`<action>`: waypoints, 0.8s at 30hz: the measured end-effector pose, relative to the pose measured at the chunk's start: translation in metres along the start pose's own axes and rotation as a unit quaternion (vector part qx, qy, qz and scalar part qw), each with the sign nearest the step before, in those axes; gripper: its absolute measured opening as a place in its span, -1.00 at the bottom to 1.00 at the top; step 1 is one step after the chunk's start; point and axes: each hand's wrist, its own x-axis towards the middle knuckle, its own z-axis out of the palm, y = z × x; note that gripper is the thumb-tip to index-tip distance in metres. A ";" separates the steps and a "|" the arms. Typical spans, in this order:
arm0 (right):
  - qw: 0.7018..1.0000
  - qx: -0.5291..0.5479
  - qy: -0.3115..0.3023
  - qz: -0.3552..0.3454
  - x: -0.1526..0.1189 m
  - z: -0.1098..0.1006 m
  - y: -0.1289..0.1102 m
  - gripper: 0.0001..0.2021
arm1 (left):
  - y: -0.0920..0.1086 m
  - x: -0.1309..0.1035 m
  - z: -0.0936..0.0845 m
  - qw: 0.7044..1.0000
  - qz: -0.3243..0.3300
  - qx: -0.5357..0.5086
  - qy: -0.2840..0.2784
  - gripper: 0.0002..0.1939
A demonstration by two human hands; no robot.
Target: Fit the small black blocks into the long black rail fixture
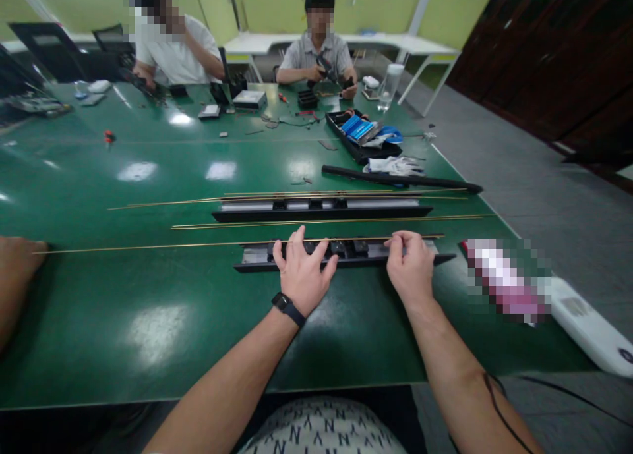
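A long black metal channel (252, 267) with a silvery inside and several black blocks (361, 247) lies in front of me. Its back edge carries a thin gold-coloured rod (148, 248) that runs far out to the left. With fingers spread, my left hand (304, 276) rests over the channel's left half, fingertips at the rod; some blocks are hidden beneath it. Near the channel's right end, thumb and fingers of my right hand (411, 266) pinch together on the rod. At the left edge of the view, another person's hand (22, 256) holds the rod's far end.
Behind lie loose gold rods (198, 227) and a second channel (321, 213). A black tube (400, 179), gloves (394, 166) and a black tray (341, 134) sit farther back. Right are a pink packet (509, 283) and white device (588, 325). Two people sit opposite.
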 end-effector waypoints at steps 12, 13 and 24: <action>0.999 0.004 -0.015 -0.036 -0.003 0.001 -0.004 -0.78 | 0.002 0.000 0.001 1.000 -0.005 0.002 -0.003 -0.62; 0.999 0.003 -0.017 -0.037 -0.003 0.001 -0.005 -0.78 | 0.002 0.000 0.000 1.000 -0.005 0.001 -0.003 -0.63; 0.999 -0.008 -0.023 -0.024 -0.001 0.001 -0.007 -0.73 | 0.002 0.001 -0.001 1.000 -0.007 -0.004 -0.008 -0.62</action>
